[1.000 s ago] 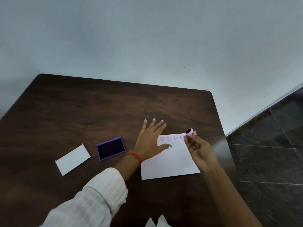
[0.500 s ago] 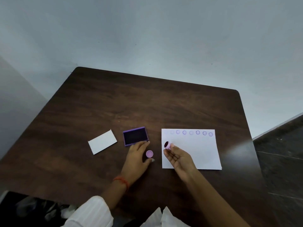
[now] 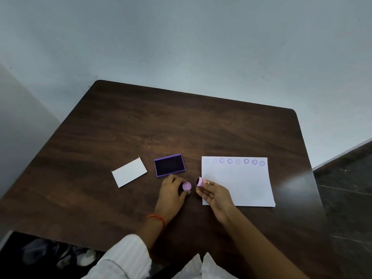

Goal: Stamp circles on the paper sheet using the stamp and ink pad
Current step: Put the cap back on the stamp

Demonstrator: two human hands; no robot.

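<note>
Left hand point(image 3: 171, 190) palm-down, right hand point(image 3: 216, 193) palm-up, fingers pinched.

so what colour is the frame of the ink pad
Purple, around a dark inked centre; the ink pad shows in the head view.

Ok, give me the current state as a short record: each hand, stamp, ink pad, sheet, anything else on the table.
left hand: on the table, fingers on a small lilac cap
right hand: holding the stamp at the sheet's left edge
stamp face: dark, turned sideways toward the left hand
ink pad: open, beyond the left hand
paper sheet: one row of circles along the far edge, some faint
other: white card left of the pad
</note>
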